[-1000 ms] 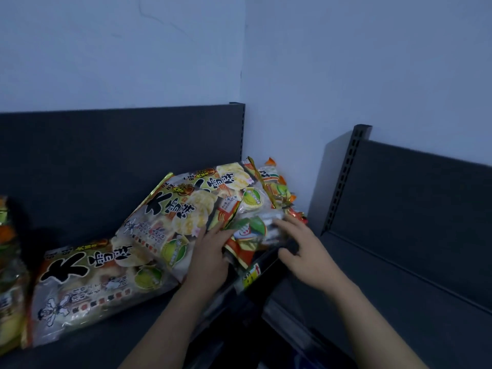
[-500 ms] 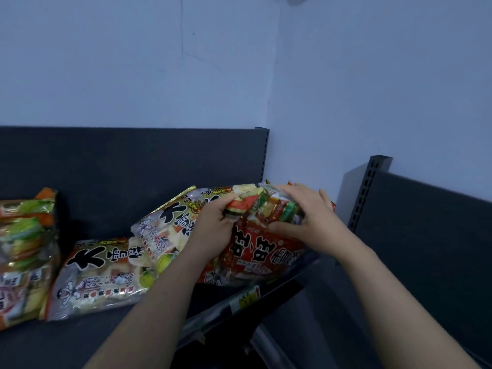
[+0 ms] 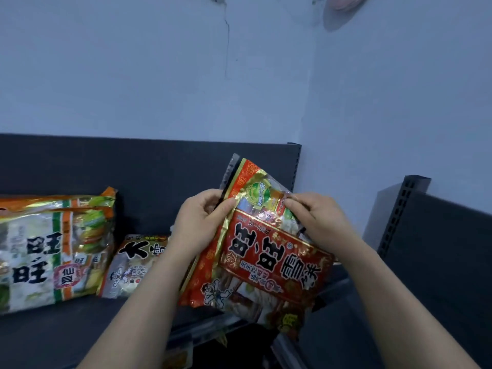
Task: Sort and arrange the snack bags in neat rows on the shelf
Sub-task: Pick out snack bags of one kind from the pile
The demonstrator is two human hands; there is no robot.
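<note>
A red snack bag [image 3: 269, 265] with large black characters hangs upright above the front edge of the dark shelf [image 3: 53, 334]. My left hand [image 3: 202, 222] grips its upper left edge and my right hand [image 3: 316, 222] pinches its upper right edge. A silver and yellow snack bag [image 3: 133, 265] lies on the shelf behind my left forearm, partly hidden. At the far left a larger green, orange and white snack bag [image 3: 50, 251] stands against the back panel.
The shelf's dark back panel [image 3: 149, 177] ends at a slotted upright [image 3: 295, 166] by the wall corner. A second dark shelf unit [image 3: 436, 257] stands to the right. Yellow price tags [image 3: 178, 358] show below the shelf's front edge.
Both hands have lifted the red bag up off the pile and toward me, so its front faces me. The view has shifted up and left, showing the green and orange bag.
</note>
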